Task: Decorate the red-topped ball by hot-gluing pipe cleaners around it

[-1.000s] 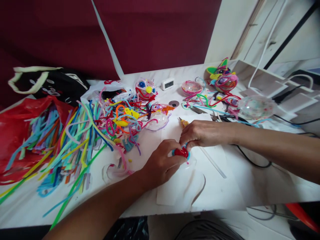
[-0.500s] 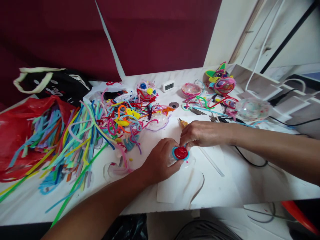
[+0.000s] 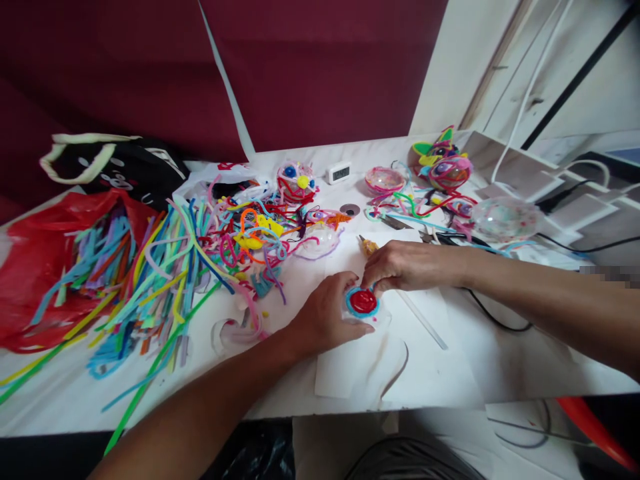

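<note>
Two hands meet on one small piece near the middle of the white table [image 3: 500, 373]. It is a red disc [image 3: 363, 301] of coiled pipe cleaner ringed in blue, lying face up on a clear plastic shell. Being round, it has no long axis.

My left hand [image 3: 325, 315] cups it from the left and near side, with the fingers curled narrow around the shell and holding it. My right hand [image 3: 406, 265] comes in from the right and far side. Its fingertips are bunched close on the disc's far rim, but I cannot tell whether they pinch the blue strand or only press it. Both hands touch the piece, the left more fully.

To the far left, a red bag [image 3: 25, 267] lies open with loose pipe cleaners [image 3: 150, 280] spilling out over the table. At the far side, a clear bowl [image 3: 384, 179] holds pink strands. Further right, a clear dome [image 3: 506, 217] shows coloured specks inside.
</note>
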`<action>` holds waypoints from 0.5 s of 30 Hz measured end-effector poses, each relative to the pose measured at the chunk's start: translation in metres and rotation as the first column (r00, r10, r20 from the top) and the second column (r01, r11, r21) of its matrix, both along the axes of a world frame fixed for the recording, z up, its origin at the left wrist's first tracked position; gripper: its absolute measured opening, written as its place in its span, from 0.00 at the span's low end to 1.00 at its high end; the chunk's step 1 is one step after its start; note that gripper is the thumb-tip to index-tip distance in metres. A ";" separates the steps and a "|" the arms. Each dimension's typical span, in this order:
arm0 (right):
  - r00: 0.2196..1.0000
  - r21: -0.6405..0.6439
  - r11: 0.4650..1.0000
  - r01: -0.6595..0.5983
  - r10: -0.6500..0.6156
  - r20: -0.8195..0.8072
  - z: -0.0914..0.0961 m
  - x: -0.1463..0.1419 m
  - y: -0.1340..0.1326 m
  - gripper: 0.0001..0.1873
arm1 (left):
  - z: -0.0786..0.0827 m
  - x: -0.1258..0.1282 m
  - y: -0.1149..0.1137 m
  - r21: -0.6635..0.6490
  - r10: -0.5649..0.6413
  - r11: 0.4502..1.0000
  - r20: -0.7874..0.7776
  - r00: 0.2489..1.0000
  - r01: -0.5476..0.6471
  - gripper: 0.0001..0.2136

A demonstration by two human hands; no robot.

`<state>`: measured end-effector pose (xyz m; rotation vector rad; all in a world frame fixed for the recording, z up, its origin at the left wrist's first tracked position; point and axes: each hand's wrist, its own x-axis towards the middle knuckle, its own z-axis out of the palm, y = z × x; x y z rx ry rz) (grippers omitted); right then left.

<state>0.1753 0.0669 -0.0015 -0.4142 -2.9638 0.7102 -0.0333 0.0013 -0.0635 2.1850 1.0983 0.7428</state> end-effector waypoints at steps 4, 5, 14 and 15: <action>1.000 -0.015 0.999 0.031 -0.031 -0.003 -0.003 0.004 -0.001 0.07 | -0.001 -0.003 0.010 -0.057 -0.056 0.997 0.056 0.997 0.059 0.36; 0.999 -0.018 0.999 0.041 -0.041 0.000 -0.003 0.005 -0.002 0.07 | -0.002 -0.004 0.013 -0.073 -0.087 0.993 0.076 0.993 0.092 0.37; 0.934 0.076 0.931 0.356 -0.358 0.016 -0.001 0.000 -0.043 0.05 | 0.011 -0.019 0.031 -0.130 -0.277 0.952 0.008 0.961 0.276 0.40; 0.916 0.088 0.913 0.399 -0.402 0.020 -0.001 -0.001 -0.047 0.06 | 0.014 -0.019 0.029 -0.111 -0.272 0.957 -0.016 0.962 0.269 0.37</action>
